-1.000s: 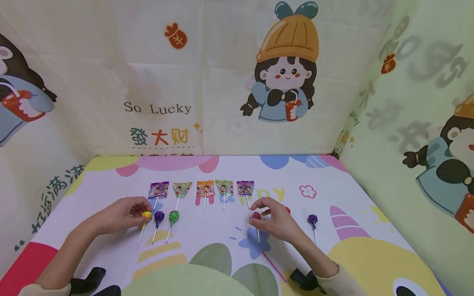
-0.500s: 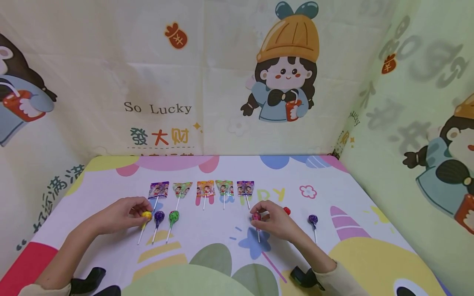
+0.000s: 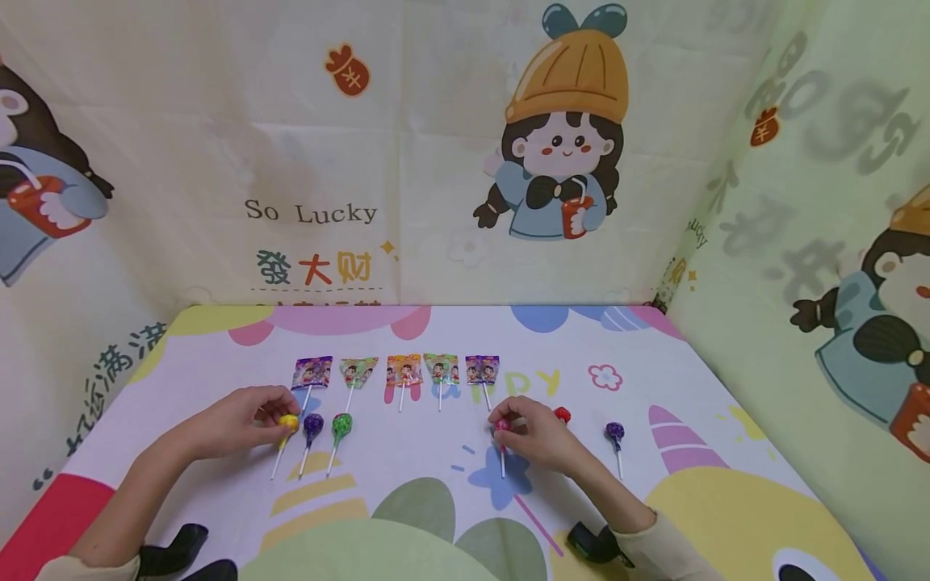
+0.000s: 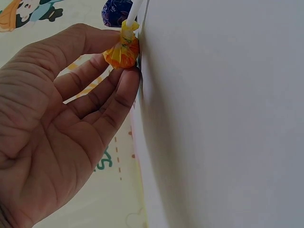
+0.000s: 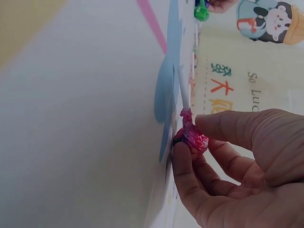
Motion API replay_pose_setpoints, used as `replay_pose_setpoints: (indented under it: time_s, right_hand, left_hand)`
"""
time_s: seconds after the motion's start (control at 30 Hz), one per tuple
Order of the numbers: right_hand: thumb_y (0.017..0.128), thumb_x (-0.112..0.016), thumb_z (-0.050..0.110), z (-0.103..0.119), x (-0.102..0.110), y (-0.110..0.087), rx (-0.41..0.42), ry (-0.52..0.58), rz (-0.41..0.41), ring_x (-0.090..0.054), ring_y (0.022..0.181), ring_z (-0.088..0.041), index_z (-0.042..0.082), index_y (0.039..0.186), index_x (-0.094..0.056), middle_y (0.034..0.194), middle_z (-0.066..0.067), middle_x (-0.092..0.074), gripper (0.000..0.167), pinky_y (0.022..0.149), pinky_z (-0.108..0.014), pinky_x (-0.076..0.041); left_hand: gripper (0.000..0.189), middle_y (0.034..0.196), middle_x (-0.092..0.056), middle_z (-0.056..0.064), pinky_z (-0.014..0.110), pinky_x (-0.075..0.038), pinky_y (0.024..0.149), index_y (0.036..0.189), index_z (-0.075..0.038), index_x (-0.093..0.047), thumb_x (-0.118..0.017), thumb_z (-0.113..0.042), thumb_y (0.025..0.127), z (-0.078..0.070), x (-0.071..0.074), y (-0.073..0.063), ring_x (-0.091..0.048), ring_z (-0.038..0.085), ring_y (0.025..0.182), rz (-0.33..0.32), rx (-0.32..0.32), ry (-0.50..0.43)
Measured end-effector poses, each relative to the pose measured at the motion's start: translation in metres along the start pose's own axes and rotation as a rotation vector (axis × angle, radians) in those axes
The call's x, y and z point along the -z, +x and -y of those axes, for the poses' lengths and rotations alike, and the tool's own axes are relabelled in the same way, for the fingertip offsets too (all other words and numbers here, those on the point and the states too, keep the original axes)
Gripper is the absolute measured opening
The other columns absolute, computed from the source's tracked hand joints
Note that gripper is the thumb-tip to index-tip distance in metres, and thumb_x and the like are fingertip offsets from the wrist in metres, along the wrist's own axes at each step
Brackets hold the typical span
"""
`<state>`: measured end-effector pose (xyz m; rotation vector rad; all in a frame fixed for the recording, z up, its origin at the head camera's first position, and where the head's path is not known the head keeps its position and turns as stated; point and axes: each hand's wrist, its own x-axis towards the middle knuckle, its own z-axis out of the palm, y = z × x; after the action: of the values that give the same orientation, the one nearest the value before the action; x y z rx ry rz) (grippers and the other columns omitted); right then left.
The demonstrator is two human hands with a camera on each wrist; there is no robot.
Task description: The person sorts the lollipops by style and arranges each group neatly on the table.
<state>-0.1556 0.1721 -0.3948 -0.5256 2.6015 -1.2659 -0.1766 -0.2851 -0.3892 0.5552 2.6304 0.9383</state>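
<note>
My left hand [image 3: 236, 421] pinches the yellow-wrapped head of a lollipop [image 4: 122, 53] between thumb and fingertips; its white stick points toward me in the head view. Just right of it lie a purple lollipop [image 3: 313, 424] and a green lollipop [image 3: 341, 424]. At the middle right, my right hand [image 3: 539, 434] holds a pink lollipop [image 5: 192, 140] by its wrapped head, thumb on one side and fingers on the other. Its white stick [image 5: 184, 90] sticks out, close over the printed tabletop. Behind the right hand a red lollipop [image 3: 562, 415] is partly hidden.
A row of several lollipops in flat printed wrappers [image 3: 403, 370] lies farther back on the patterned table [image 3: 436, 331]. Another purple lollipop [image 3: 614, 433] lies to the right. Cartoon-printed cloth [image 3: 436, 161] hangs behind the table.
The right hand's thumb and fingers have closed in on the pink lollipop, and its stick has swung slightly left. The left hand stays on the yellow lollipop.
</note>
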Motion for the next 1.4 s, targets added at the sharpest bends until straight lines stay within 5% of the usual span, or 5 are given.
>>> replay_pose_setpoints:
  time_s: [0.7,1.4]
  right_hand:
    - [0.094,-0.069,0.003,0.018,0.0,0.008,0.031,-0.022,-0.008,-0.061,0.1,-0.02,0.004,0.109,-0.067,0.105,-0.002,-0.065,0.015,0.091,-0.033,-0.059]
    - [0.095,-0.07,0.005,0.055,-0.015,0.03,0.143,0.0,0.038,-0.062,0.101,-0.019,0.002,0.112,-0.066,0.108,-0.003,-0.066,0.018,0.093,-0.04,-0.057]
  left_hand:
    - [0.024,0.09,-0.061,-0.001,0.022,-0.053,0.074,0.105,-0.009,-0.065,-0.08,-0.013,0.087,0.0,-0.001,0.0,-0.056,0.019,0.087,-0.005,0.007,-0.001]
    - [0.025,0.089,-0.06,-0.001,0.022,-0.053,0.073,0.106,-0.009,-0.065,-0.08,-0.014,0.087,0.001,-0.001,-0.001,-0.055,0.019,0.086,-0.007,0.001,0.004]
